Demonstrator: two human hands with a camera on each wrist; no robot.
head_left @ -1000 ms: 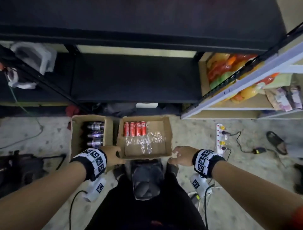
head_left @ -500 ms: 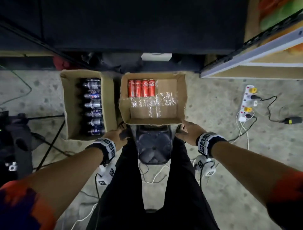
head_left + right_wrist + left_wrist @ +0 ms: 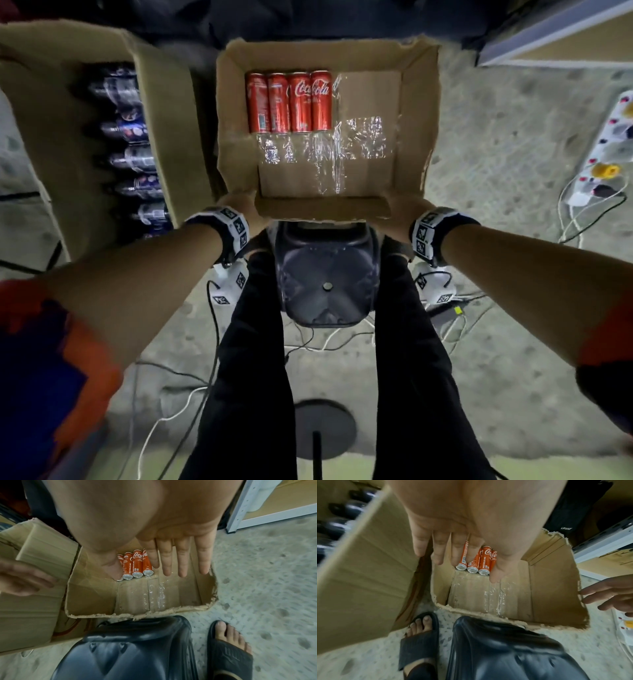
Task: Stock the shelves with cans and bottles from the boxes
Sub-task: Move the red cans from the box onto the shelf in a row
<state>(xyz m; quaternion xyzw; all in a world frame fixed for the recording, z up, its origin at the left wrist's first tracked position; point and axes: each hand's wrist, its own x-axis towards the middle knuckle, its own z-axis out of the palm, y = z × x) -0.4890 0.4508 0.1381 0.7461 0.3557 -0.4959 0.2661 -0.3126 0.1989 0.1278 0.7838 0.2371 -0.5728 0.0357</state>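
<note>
A cardboard box (image 3: 325, 209) on the floor holds several red cola cans (image 3: 289, 102) lying side by side at its far left, with clear plastic wrap (image 3: 329, 150) loose on its bottom. My left hand (image 3: 239, 209) is at the box's near left corner and my right hand (image 3: 402, 212) at its near right corner. The left wrist view has the left hand (image 3: 457, 550) spread with straight fingers over the cans (image 3: 483, 561). My right hand (image 3: 171, 561) is likewise flat and spread above the box (image 3: 89, 595), and neither hand holds anything.
A second cardboard box (image 3: 164, 120) to the left holds a row of dark bottles (image 3: 133, 157). A black stool (image 3: 325, 274) stands between my legs just behind the can box. A power strip (image 3: 613, 150) with cables lies on the floor at right. A shelf edge (image 3: 548, 44) shows at top right.
The head view has dropped closer to the boxes. Both hands have come forward from beside the stool to the can box's near corners.
</note>
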